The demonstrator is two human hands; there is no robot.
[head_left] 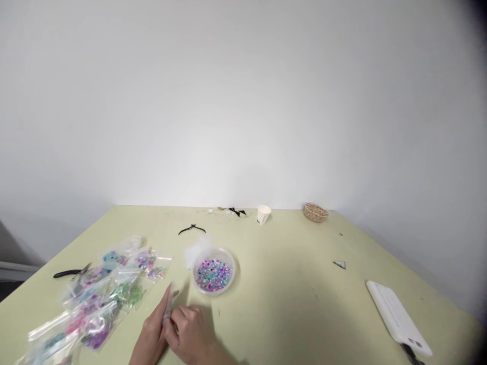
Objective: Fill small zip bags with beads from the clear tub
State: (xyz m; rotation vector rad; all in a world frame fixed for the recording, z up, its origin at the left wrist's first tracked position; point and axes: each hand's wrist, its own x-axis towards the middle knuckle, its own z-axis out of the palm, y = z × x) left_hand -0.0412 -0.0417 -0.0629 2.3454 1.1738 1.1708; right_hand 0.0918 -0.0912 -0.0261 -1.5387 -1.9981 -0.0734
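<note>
A small clear plastic bag [168, 305], seen nearly edge-on, is between my two hands near the front of the table. My left hand [151, 332] grips it from the left, index finger stretched along it. The curled fingers of my right hand [192, 332] pinch its near edge; its contents cannot be made out. Just beyond them stands a round white bowl [233, 276] of purple, blue and teal beads [213, 275]. Left of my hands lies a pile of clear zip bags [114, 284] holding coloured beads, green, pink and purple among them.
Black-handled pliers [68, 272] lie left of the bags, and a second black-handled tool [192, 228] lies farther back. A paper cup [263, 215], black scraps [236, 211] and a tub of brown bits [315, 213] line the back edge. A white flat device [397, 317] lies at right.
</note>
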